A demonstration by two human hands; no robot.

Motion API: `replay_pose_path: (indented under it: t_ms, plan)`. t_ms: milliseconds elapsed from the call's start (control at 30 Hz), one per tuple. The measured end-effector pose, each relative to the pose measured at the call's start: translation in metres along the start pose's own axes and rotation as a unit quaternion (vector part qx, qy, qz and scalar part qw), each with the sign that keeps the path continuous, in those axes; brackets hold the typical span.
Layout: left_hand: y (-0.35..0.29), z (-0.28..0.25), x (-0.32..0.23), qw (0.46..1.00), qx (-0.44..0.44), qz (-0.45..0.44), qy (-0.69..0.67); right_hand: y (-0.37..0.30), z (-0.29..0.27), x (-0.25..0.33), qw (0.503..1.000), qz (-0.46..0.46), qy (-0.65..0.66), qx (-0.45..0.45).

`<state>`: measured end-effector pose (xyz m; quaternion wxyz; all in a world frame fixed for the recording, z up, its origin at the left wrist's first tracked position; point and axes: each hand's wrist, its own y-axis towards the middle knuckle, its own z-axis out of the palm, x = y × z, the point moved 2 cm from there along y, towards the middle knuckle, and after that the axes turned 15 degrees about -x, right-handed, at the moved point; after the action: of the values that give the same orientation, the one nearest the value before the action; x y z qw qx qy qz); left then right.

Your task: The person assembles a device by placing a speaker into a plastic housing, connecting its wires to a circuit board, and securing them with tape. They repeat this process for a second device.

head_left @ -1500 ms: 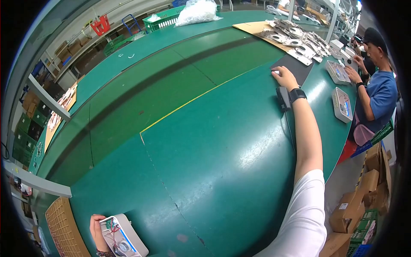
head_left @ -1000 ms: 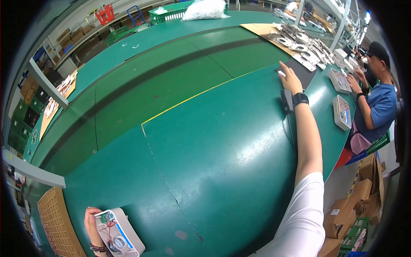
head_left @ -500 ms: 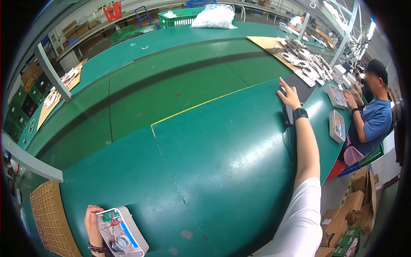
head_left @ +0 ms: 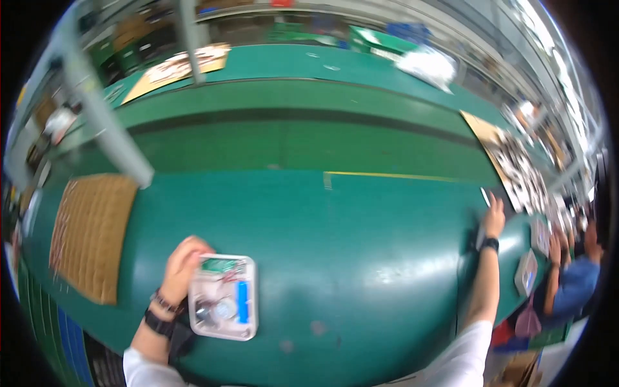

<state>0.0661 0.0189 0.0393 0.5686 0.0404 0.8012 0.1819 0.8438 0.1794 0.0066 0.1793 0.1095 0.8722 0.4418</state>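
At the lower left my left hand grips the upper left edge of an open white plastic housing. Inside the housing are a green circuit board, a blue strip, thin red wires and a round silver part. Far to the right, my right hand is closed, with a slim white piece at its fingertips. Blur keeps the kind of this piece from showing. A dark band circles my right wrist, and a dark box-shaped object lies beside it.
A brown gridded cardboard sheet with thin pieces along its edge lies left. Metal-looking parts cover a board at the far right. A co-worker sits right, near two similar housings. A grey post rises at left.
The view has swung left. My right hand's spread fingers have closed, and a slim white piece now shows at them. My left hand still holds the housing, now turned more upright.
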Motion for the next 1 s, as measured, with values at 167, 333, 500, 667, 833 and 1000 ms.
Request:
replay_pose_path:
  t_ms: [167,333,500,667,833,1000]
  plan:
    - [-0.011,0.013,-0.017,0.991,0.118,0.055,0.012,-0.033,-0.06,0.055,0.997,-0.015,0.06,-0.041]
    - [-0.015,0.02,-0.016,0.992,0.098,0.066,0.041,-0.016,-0.211,0.196,0.952,-0.112,0.247,-0.139]
    - [-0.03,-0.001,-0.022,0.99,0.097,0.085,0.065,-0.006,-0.376,0.317,0.828,-0.147,0.521,-0.147]
    - [-0.062,-0.018,-0.036,0.983,0.135,0.084,0.091,-0.039,-0.456,0.365,0.666,-0.175,0.725,-0.006]
    - [-0.081,-0.033,-0.045,0.991,0.083,0.085,0.067,-0.081,-0.46,0.404,0.58,-0.235,0.777,0.069]
    - [-0.082,-0.047,-0.07,0.95,0.056,0.274,0.136,-0.106,-0.446,0.422,0.589,-0.227,0.769,0.105]
